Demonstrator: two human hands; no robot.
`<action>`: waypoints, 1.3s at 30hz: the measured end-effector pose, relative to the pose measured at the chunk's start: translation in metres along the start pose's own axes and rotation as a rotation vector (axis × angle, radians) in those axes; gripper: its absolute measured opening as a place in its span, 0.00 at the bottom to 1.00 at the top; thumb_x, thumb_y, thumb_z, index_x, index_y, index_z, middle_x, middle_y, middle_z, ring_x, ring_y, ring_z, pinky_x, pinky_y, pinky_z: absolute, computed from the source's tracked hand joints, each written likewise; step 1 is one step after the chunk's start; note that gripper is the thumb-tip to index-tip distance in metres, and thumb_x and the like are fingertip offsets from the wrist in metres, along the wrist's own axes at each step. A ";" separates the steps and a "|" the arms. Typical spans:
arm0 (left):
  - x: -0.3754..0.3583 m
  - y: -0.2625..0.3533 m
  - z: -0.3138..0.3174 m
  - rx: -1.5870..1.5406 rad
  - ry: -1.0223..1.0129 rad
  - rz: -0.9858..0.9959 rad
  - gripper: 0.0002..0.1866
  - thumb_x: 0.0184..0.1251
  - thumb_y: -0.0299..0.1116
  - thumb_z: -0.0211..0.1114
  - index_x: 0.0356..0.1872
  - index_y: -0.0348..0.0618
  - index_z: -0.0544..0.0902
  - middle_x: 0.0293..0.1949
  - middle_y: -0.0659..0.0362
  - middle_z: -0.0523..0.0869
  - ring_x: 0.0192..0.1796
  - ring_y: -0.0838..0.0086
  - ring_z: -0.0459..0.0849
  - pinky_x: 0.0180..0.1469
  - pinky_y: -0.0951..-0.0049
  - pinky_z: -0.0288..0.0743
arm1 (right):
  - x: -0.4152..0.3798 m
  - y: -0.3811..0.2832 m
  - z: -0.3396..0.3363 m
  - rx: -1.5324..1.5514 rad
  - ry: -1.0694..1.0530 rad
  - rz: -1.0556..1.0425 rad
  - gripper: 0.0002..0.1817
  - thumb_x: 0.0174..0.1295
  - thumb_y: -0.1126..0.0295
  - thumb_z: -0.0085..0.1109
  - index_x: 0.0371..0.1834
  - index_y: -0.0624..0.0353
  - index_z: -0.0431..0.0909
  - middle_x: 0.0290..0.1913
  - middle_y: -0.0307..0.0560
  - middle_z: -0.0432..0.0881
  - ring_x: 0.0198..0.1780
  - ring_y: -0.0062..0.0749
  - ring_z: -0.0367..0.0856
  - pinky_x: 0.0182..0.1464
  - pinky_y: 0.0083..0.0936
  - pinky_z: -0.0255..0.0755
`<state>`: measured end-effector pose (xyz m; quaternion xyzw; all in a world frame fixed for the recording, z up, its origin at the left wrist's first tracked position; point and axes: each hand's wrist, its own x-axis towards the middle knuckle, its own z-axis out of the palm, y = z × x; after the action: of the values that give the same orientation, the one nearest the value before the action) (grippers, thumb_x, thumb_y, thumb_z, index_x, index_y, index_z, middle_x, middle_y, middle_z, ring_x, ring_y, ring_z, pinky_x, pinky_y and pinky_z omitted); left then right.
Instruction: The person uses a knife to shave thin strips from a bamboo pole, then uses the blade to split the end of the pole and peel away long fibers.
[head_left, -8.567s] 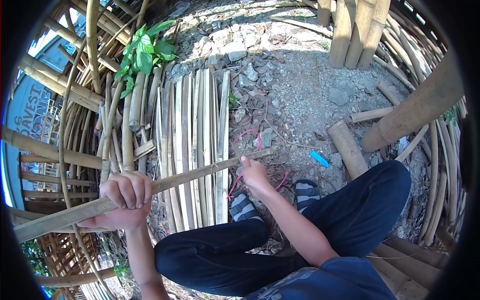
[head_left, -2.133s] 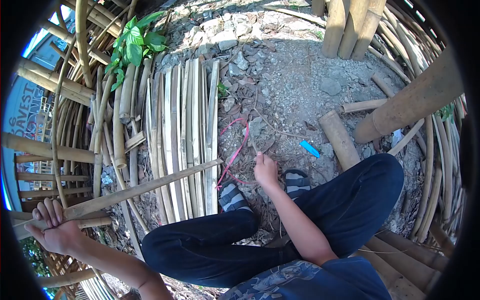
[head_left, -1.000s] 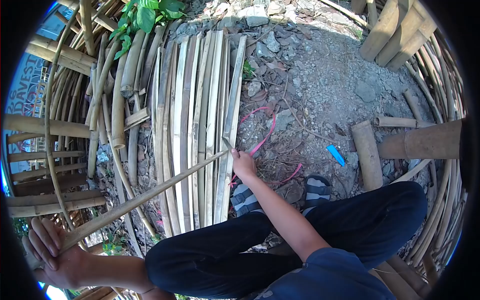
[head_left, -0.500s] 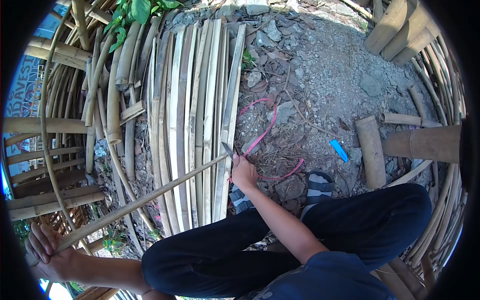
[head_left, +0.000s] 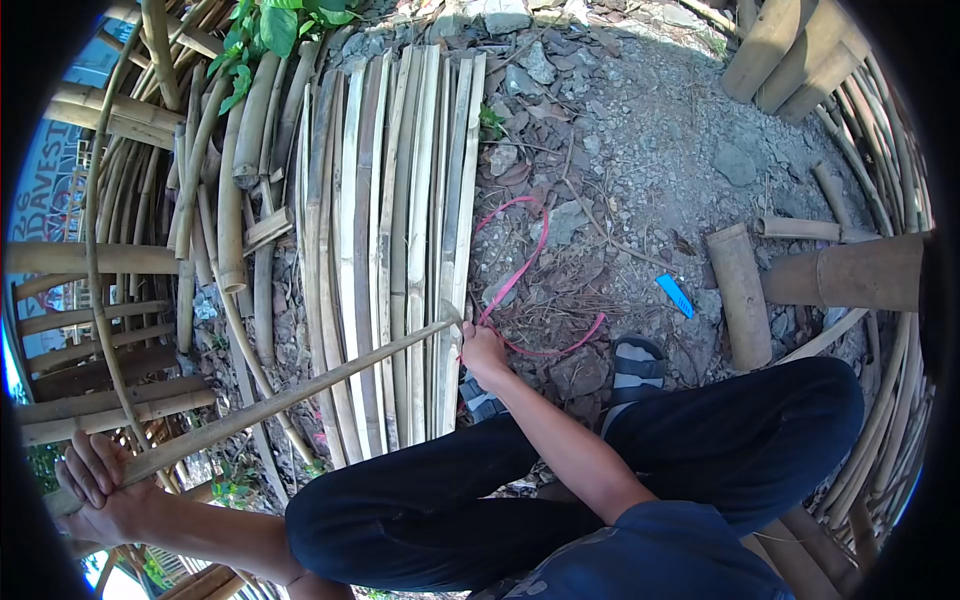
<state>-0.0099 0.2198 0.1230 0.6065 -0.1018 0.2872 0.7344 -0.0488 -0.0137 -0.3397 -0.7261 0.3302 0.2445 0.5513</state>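
Observation:
A long bamboo stick runs slantwise from the lower left to the middle. My left hand is wrapped round its near end. At the far end, my right hand is closed on a knife, whose short blade lies against the stick's tip; the handle is hidden in the fingers. A pink ribbon loops on the ground and reaches my right hand. Beneath the stick lies a row of split bamboo slats, side by side.
A blue object lies on the stony ground right of the ribbon. Cut bamboo pieces lie at the right, near a thick bamboo post. Bamboo poles and a bamboo frame stand left. My sandalled foot rests near the middle.
The knife blade has turned at the stick's tip, its face now looking paler. My right hand has shifted slightly down, and the left hand's end of the stick slightly up.

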 end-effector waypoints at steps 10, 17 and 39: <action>-0.005 -0.010 0.020 0.168 0.186 0.035 0.37 0.70 0.70 0.23 0.12 0.52 0.56 0.08 0.66 0.54 0.12 0.79 0.53 0.11 0.79 0.48 | -0.058 -0.045 0.002 0.143 -0.173 -0.072 0.28 0.75 0.50 0.39 0.42 0.64 0.81 0.40 0.65 0.83 0.48 0.61 0.81 0.50 0.49 0.70; -0.006 -0.009 0.011 0.051 0.016 0.027 0.36 0.71 0.69 0.24 0.13 0.52 0.56 0.08 0.65 0.54 0.11 0.78 0.53 0.11 0.79 0.48 | -0.005 0.001 -0.013 -0.089 0.023 0.038 0.28 0.74 0.47 0.39 0.46 0.62 0.81 0.45 0.65 0.83 0.51 0.62 0.80 0.53 0.51 0.71; -0.014 -0.023 0.048 0.288 0.387 0.092 0.36 0.72 0.69 0.24 0.16 0.50 0.59 0.11 0.64 0.58 0.14 0.77 0.56 0.12 0.78 0.49 | -0.092 -0.046 0.036 0.333 -0.076 -0.235 0.26 0.77 0.52 0.39 0.32 0.64 0.75 0.24 0.52 0.76 0.29 0.44 0.76 0.36 0.39 0.69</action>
<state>0.0009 0.1679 0.1086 0.6334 0.0551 0.4426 0.6323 -0.0751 0.0484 -0.2541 -0.6487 0.2580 0.1476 0.7006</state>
